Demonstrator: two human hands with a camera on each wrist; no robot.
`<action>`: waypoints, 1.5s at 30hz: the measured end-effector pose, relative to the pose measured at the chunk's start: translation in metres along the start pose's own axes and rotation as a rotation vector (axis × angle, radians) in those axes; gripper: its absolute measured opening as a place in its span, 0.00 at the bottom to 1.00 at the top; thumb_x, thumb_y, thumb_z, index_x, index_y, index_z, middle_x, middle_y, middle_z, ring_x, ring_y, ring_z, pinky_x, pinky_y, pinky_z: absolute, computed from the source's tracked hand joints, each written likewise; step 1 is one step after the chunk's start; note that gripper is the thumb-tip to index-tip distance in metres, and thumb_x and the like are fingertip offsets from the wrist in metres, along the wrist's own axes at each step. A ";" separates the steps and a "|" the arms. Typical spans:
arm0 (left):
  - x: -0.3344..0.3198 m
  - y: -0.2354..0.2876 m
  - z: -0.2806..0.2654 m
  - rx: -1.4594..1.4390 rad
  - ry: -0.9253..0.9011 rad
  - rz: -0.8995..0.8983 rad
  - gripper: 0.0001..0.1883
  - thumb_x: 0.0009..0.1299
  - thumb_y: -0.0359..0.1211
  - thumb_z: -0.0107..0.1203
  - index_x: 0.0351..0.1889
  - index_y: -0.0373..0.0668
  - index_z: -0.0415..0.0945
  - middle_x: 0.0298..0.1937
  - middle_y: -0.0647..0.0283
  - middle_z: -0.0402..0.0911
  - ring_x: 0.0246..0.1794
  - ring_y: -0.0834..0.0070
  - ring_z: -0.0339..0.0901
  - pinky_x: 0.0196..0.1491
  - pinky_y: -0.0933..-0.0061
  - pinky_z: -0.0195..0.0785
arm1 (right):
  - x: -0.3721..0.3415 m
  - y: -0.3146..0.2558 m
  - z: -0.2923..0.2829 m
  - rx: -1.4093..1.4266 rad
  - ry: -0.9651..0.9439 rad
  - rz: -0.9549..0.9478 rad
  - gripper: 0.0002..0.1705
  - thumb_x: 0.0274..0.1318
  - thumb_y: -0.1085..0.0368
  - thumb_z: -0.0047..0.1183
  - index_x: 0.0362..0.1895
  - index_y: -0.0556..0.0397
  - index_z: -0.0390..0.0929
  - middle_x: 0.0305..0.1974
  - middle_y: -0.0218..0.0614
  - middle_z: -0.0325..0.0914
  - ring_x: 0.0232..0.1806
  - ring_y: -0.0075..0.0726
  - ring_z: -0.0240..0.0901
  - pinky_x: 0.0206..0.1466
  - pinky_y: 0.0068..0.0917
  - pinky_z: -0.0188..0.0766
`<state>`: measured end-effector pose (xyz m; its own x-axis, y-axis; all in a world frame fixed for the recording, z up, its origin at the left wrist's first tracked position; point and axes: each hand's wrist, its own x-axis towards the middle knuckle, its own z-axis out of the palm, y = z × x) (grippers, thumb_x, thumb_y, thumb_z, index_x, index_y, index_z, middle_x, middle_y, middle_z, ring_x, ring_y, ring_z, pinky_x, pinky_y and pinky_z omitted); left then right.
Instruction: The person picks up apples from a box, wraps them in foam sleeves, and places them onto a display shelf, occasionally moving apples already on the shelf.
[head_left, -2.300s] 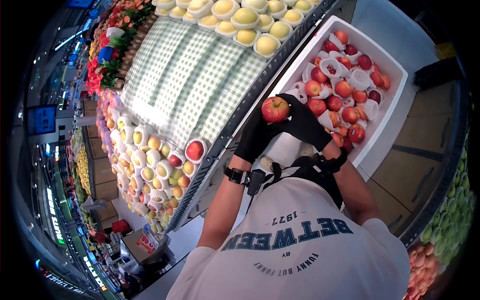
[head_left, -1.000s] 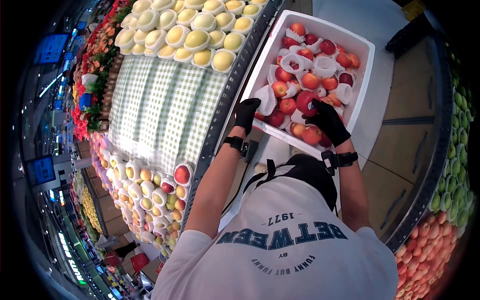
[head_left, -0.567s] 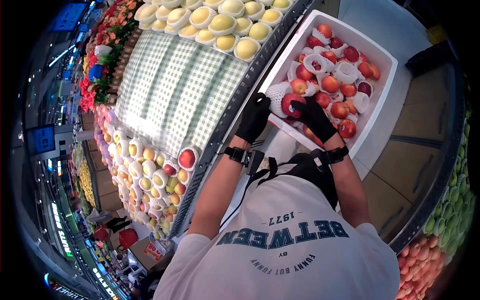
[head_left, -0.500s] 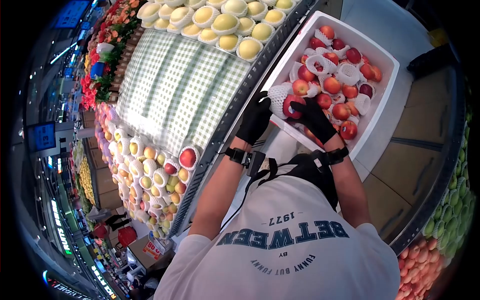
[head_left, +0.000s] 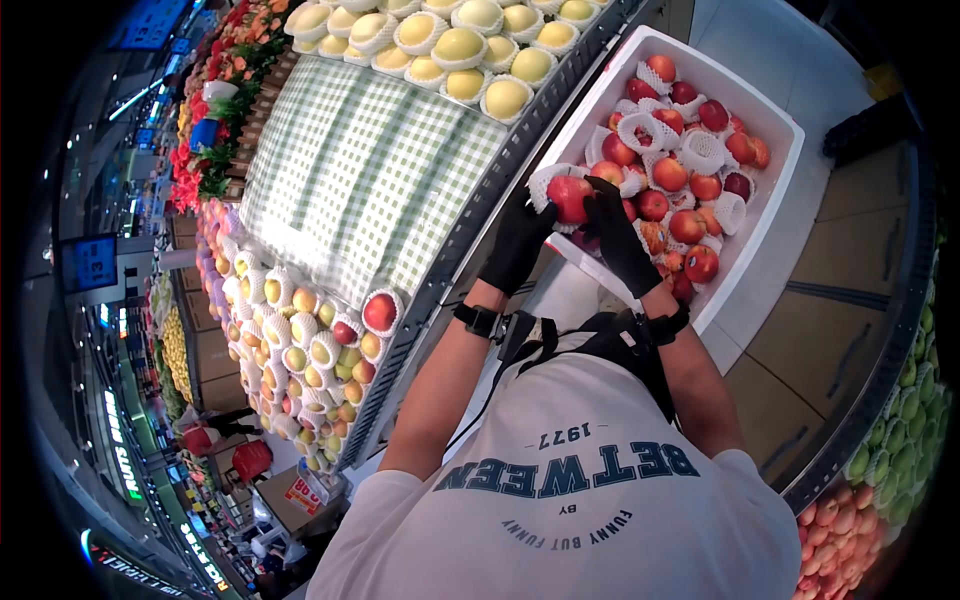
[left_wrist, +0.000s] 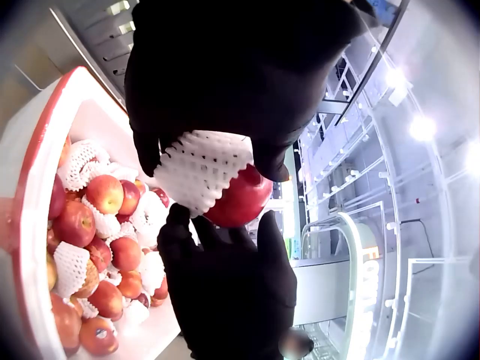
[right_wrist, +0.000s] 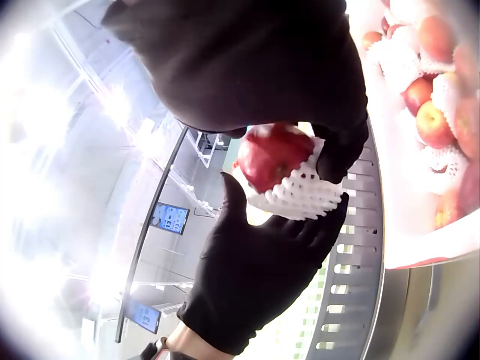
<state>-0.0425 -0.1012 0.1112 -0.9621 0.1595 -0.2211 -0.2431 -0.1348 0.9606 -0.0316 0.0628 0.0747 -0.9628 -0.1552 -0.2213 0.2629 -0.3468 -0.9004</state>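
Note:
Both hands wear black gloves and meet over the near left corner of a white foam crate [head_left: 770, 205]. Between them is a red apple [head_left: 570, 198], partly inside a white foam net sleeve [left_wrist: 196, 169]. My left hand [head_left: 512, 245] grips the sleeve and the apple from the left. From the other side my right hand [head_left: 620, 240] holds the apple with its fingers and thumb. In the right wrist view the apple [right_wrist: 274, 154] shows bare red skin above the net [right_wrist: 304, 195].
Several apples [head_left: 686, 226] and loose foam nets [head_left: 703, 152] fill the crate. Left of it stands a display with a green checked cloth [head_left: 370, 165], yellow netted fruit [head_left: 460, 48] behind and mixed netted fruit [head_left: 295, 357] in front. Cabinets [head_left: 800, 345] stand at the right.
A second ago the right hand held the apple over the crate while the left held the net apart. The hands have come together, and the apple now sits partly in the net.

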 end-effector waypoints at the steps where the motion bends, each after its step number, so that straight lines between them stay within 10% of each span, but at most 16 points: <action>1: 0.001 -0.001 -0.002 0.068 -0.018 0.047 0.24 0.70 0.33 0.54 0.61 0.34 0.64 0.50 0.58 0.77 0.49 0.74 0.75 0.51 0.71 0.71 | -0.001 -0.004 0.001 0.054 -0.035 -0.007 0.30 0.60 0.60 0.55 0.63 0.51 0.58 0.57 0.40 0.64 0.55 0.33 0.68 0.49 0.27 0.72; 12: -0.027 -0.010 -0.035 -0.555 -0.186 -0.137 0.29 0.69 0.39 0.56 0.64 0.35 0.60 0.60 0.55 0.70 0.58 0.67 0.72 0.63 0.64 0.66 | 0.006 -0.025 0.007 -0.094 -0.045 0.038 0.10 0.55 0.63 0.60 0.38 0.54 0.79 0.29 0.25 0.77 0.29 0.18 0.71 0.31 0.20 0.70; 20: -0.062 0.030 -0.041 -0.041 0.011 -0.067 0.32 0.61 0.36 0.65 0.62 0.38 0.64 0.56 0.61 0.73 0.54 0.73 0.73 0.60 0.70 0.65 | 0.020 0.002 0.038 -0.445 -0.067 -0.197 0.10 0.57 0.62 0.55 0.35 0.57 0.78 0.29 0.36 0.79 0.33 0.29 0.74 0.42 0.29 0.71; 31: -0.084 0.028 -0.091 -0.327 0.107 0.015 0.31 0.62 0.39 0.63 0.61 0.40 0.66 0.55 0.61 0.74 0.54 0.71 0.74 0.58 0.69 0.68 | 0.019 -0.011 0.108 -0.408 -0.232 -0.304 0.08 0.57 0.68 0.57 0.39 0.56 0.75 0.34 0.30 0.76 0.36 0.20 0.70 0.42 0.22 0.70; 40: -0.118 0.033 -0.152 -0.589 0.103 -0.020 0.31 0.68 0.38 0.57 0.65 0.37 0.57 0.59 0.54 0.71 0.57 0.63 0.73 0.58 0.59 0.71 | 0.032 -0.024 0.158 -0.438 -0.542 0.013 0.19 0.54 0.65 0.60 0.50 0.55 0.75 0.41 0.32 0.79 0.38 0.24 0.73 0.43 0.23 0.72; 45: -0.141 0.042 -0.170 -0.602 0.168 -0.010 0.32 0.67 0.40 0.58 0.65 0.39 0.57 0.59 0.55 0.70 0.58 0.64 0.72 0.56 0.53 0.73 | 0.028 -0.019 0.191 -0.767 -0.613 -0.268 0.48 0.43 0.59 0.69 0.67 0.55 0.57 0.60 0.44 0.65 0.52 0.36 0.69 0.56 0.30 0.68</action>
<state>0.0620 -0.2958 0.1546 -0.9537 0.0141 -0.3005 -0.2322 -0.6696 0.7055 -0.0519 -0.1117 0.1571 -0.7292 -0.6817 0.0590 -0.2754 0.2134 -0.9374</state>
